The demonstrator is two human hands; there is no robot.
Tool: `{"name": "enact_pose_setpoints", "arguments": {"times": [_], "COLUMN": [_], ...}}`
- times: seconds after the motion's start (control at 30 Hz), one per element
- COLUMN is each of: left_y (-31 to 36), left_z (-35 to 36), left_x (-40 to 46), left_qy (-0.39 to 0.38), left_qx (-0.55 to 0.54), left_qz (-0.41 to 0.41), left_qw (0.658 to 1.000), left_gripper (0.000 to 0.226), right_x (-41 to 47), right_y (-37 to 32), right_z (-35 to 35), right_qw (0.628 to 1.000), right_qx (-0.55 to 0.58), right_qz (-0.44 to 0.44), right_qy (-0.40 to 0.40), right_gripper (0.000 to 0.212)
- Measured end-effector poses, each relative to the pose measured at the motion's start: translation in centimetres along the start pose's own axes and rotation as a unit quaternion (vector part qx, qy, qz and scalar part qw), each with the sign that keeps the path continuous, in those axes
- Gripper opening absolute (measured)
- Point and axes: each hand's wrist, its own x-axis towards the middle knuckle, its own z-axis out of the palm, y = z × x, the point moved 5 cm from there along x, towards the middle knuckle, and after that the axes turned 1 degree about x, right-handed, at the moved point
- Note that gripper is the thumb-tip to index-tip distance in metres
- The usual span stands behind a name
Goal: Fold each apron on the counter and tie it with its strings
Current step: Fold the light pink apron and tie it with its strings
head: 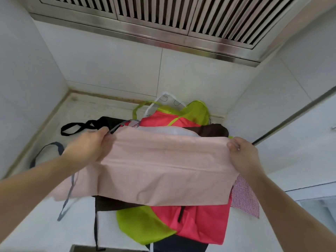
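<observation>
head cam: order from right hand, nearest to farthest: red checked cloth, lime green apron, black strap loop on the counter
From the right hand:
1. Red checked cloth, just below the wrist, at the pile's right edge.
2. Lime green apron, lower middle of the pile.
3. Black strap loop, far left on the counter, beyond the left hand.

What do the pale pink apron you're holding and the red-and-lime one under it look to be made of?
The pale pink apron looks like matte woven cotton or a cotton blend: soft creases, no shine. The red-and-lime apron looks like thin synthetic, perhaps nylon or polyester: a smooth surface with a slight sheen. Neither is certain from this view.
</observation>
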Motion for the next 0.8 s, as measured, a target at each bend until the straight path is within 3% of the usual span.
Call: {"name": "enact_pose_setpoints", "arguments": {"times": [0.27, 0.33, 0.37, 0.47, 0.53, 0.6, 0.63, 0.67, 0.73, 0.8], "left_y": [-0.4, -0.2, -0.3, -0.3, 0.5, 1.0, 1.0, 0.8, 0.2, -0.6], "left_z": [3.4, 4.1, 4.3, 5.3, 5.9, 5.8, 6.0, 6.5, 8.5, 11.2], "left_x": [4.5, 4.8, 4.9, 4.0, 2.6, 0.5, -0.7, -1.9, -4.8, -7.8], "left_qy": [-0.032, -0.016, 0.005, 0.048, 0.044, 0.027, 0.0, -0.034, -0.129, -0.242], "left_qx": [-0.239, -0.214, -0.169, -0.055, -0.059, -0.082, -0.084, -0.08, -0.137, -0.236], "left_qz": [-0.084, -0.075, -0.067, -0.051, -0.022, -0.034, -0.046, -0.063, -0.117, -0.215], "left_qw": [0.967, 0.974, 0.983, 0.996, 0.997, 0.996, 0.995, 0.994, 0.975, 0.916], "left_gripper": [0.016, 0.016, 0.026, 0.057, 0.043, 0.016, 0.01, 0.022, 0.042, 0.041], "right_x": [4.8, 5.1, 5.2, 3.1, -0.5, -5.0, -7.3, -9.4, -13.8, -16.4], "right_y": [1.9, 2.6, 2.9, 3.7, 4.0, 5.4, 6.3, 7.8, 9.2, 9.6], "right_z": [4.0, 4.9, 5.3, 5.9, 5.6, 6.2, 6.8, 8.1, 10.7, 12.7], "right_qw": [0.995, 0.995, 0.995, 0.991, 0.988, 0.981, 0.967, 0.937, 0.821, 0.73], "right_qx": [0.063, 0.057, 0.053, 0.036, 0.037, 0.02, 0.031, 0.075, 0.24, 0.367], "right_qz": [0.073, 0.077, 0.085, 0.125, 0.148, 0.194, 0.249, 0.331, 0.487, 0.543], "right_qy": [0.011, 0.007, 0.006, 0.023, 0.032, 0.003, -0.039, -0.087, -0.174, -0.193], "right_gripper": [0.025, 0.016, 0.017, 0.042, 0.038, 0.02, 0.019, 0.028, 0.048, 0.053]}}
